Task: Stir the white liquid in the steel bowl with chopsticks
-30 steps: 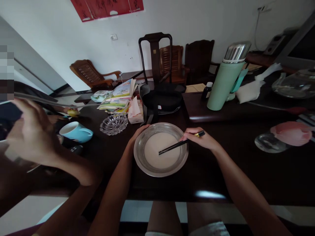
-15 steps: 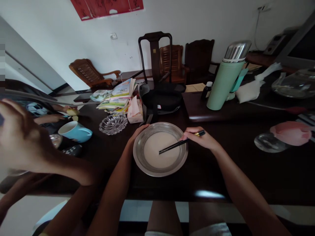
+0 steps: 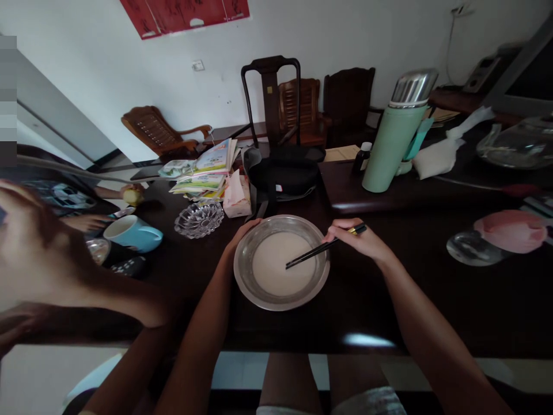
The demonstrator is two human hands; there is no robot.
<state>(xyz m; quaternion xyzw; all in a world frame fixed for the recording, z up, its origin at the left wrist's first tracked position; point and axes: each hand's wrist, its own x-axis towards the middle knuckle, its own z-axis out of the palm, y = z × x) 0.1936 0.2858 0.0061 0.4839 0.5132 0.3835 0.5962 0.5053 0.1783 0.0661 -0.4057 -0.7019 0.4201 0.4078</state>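
A wide metal bowl (image 3: 242, 283) sits on the dark table in front of me, with a milky white liquid (image 3: 273, 275) in it. My left hand (image 3: 242, 231) grips the bowl's far left rim, its fingers partly hidden by the side of the bowl. Pinched in my right hand (image 3: 352, 235) is a pair of black chopsticks (image 3: 311, 253) with gold bands. They slant over the right rim, and their tips reach the liquid near the middle of the bowl.
Left of the bowl are a glass dish (image 3: 199, 220), tissue pack (image 3: 237, 196), blue mug (image 3: 135, 233) and another person's large hand (image 3: 38, 253). Beyond, someone holds a pale yellow item (image 3: 133, 196). A black bag (image 3: 285, 173) lies behind; a green thermos (image 3: 393, 147) stands right.
My right hand and the chopsticks have shifted slightly right, their tips moving a little across the liquid. The bowl and my left hand stay put. At left, the other person's pale yellow item has moved.
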